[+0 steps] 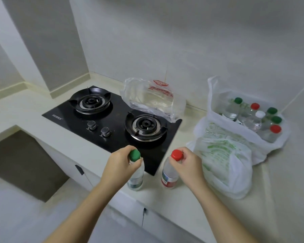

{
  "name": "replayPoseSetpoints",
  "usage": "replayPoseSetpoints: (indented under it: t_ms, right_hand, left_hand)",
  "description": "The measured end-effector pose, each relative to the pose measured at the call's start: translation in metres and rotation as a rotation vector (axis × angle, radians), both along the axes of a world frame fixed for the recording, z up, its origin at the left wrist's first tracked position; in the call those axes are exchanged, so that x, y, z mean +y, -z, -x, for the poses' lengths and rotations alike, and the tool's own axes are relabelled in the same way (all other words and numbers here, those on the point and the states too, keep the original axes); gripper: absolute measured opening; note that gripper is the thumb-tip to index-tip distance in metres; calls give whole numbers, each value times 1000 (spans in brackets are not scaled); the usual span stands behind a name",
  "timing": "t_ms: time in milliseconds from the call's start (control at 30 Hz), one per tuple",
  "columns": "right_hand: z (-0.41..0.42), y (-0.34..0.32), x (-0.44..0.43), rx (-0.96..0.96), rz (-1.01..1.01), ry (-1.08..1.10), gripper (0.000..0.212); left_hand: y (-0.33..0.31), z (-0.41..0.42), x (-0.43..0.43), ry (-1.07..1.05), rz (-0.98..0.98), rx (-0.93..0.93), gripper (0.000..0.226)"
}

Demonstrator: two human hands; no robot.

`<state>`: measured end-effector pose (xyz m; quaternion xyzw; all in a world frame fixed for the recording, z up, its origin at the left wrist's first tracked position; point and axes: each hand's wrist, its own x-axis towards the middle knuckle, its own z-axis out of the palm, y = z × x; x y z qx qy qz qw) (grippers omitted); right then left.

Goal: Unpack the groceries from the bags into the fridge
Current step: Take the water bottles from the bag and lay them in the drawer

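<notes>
Bag of bottles [216,106]: right of the hob [118,111], still pretty full
Green-cap bottle [136,178]: upright at hob's front edge, left hand [119,163] gripping its neck from above
Red-cap bottle [168,174]: upright off hob's front-right corner, right hand [188,163] pinching the neck
Fridge: nowhere in view

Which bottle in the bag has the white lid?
The bottle with the white cap, standing in the middle of the open white bag. Every other cap showing in that bag is green or red.
</notes>
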<state>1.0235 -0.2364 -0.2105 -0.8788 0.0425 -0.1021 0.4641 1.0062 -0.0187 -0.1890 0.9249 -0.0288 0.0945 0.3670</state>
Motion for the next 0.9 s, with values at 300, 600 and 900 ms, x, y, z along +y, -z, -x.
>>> replayPoseSetpoints:
  t_ms: [300, 600, 900]
  right_hand:
    - [2, 8, -6, 1, 1, 23, 14]
    - [31, 66, -16, 151, -136, 72, 76]
    - [40, 120, -11, 273, -330, 33, 82]
  left_hand:
    - [11, -3, -2, 17, 12, -30, 14]
    - [61, 12, 11, -40, 227, 70, 62]
    - [120, 22, 6, -25, 440, 305, 83]
